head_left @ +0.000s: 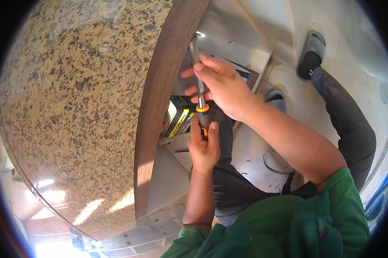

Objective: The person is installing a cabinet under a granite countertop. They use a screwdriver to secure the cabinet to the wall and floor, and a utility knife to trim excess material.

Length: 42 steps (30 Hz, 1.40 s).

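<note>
A chisel with a dark-and-orange handle and a long flat metal blade is held between my two hands, its blade pointing away from me. My left hand is closed round the handle. Farther up, my right hand has its thumb and fingers round the blade, with the fingers somewhat spread. The blade's far end is beside a wood-coloured edge panel, close to its inner face. Under my hands, a black-and-yellow box is partly hidden by the panel and my left hand.
A speckled granite top fills the left, bordered by the panel. Beyond my right hand are white cabinet boards. Grey slippers and a curved dark strip are on the tiled floor. A metal ladder lies at the lower edge.
</note>
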{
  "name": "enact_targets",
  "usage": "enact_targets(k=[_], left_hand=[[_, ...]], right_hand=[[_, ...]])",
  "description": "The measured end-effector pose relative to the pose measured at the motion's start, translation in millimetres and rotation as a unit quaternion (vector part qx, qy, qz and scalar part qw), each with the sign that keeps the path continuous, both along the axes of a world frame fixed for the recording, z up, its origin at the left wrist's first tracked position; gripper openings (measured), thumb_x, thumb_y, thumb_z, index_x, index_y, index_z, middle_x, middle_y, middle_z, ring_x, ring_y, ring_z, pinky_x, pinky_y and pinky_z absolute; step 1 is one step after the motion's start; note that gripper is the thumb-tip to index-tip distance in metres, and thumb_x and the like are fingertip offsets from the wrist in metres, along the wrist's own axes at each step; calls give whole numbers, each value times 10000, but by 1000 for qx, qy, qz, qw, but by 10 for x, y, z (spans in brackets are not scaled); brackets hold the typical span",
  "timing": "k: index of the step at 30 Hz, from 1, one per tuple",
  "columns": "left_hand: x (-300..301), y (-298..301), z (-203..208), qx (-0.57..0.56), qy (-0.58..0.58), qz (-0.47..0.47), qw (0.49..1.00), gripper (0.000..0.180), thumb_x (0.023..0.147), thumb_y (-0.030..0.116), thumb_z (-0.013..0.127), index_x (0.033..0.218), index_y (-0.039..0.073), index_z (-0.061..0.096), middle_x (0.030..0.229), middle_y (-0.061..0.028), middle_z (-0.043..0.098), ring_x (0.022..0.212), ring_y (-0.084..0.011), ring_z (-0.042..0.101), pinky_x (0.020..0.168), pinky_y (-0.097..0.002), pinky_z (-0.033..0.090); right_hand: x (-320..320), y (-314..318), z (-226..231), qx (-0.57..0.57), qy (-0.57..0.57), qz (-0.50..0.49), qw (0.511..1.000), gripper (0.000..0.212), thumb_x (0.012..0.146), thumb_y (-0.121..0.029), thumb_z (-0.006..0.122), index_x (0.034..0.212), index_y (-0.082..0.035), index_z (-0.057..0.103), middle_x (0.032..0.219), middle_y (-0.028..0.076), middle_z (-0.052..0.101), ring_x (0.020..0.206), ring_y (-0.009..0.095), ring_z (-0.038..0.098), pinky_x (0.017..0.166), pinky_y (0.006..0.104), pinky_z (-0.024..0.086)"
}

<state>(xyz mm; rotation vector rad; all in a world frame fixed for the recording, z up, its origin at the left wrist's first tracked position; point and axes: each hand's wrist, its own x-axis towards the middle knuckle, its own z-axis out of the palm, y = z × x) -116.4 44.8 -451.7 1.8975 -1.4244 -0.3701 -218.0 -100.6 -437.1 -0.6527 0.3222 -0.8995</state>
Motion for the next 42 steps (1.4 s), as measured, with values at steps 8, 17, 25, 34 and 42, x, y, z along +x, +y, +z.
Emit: enact_targets(k=[8, 17, 25, 34, 42], left_hand=[[-36, -3, 127, 13, -7, 7, 1000, 382, 1039, 271, 564, 1279, -24, 525, 788, -5, 570, 609, -59, 506, 535, -219, 411], [-42, -203, 200, 47, -19, -3, 999, 323, 1016, 224, 594, 1193, -38, 529, 762, -22, 572, 612, -80, 523, 558, -242, 426], [-113, -233, 65, 10, 21, -9, 1000, 501, 1045, 252, 546, 1399, -63, 384, 775, -24, 575, 568, -57, 503, 494, -213, 401], [-115, -210, 202, 47, -11, 3, 999, 447, 1069, 299, 485, 1357, -41, 454, 713, -17, 567, 535, -71, 509, 488, -233, 406], [-37, -206, 141, 52, 7, -4, 999, 450, 1062, 298, 494, 1380, -19, 454, 777, -65, 606, 560, -115, 549, 524, -277, 444]], right_hand=[[-45, 114, 41, -28, 28, -14, 999, 517, 1087, -327, 430, 1555, -126, 342, 1193, 127, 614, 934, 215, 690, 773, 313, 576], [-55, -85, 1, 3, -2, -8, 1000, 472, 1089, -279, 438, 1539, -147, 380, 997, 92, 601, 746, 170, 649, 643, 280, 538], [-83, 68, 2, -8, 43, -21, 999, 470, 1091, -274, 434, 1538, -141, 378, 997, 78, 601, 752, 159, 670, 637, 248, 521], [-9, 100, 20, -8, 47, -18, 999, 465, 1098, -264, 410, 1548, -156, 366, 998, 72, 601, 767, 145, 672, 664, 245, 541], [-45, 121, 83, -9, 69, -29, 997, 466, 1094, -266, 426, 1542, -149, 376, 995, 75, 600, 747, 142, 662, 633, 256, 544]])
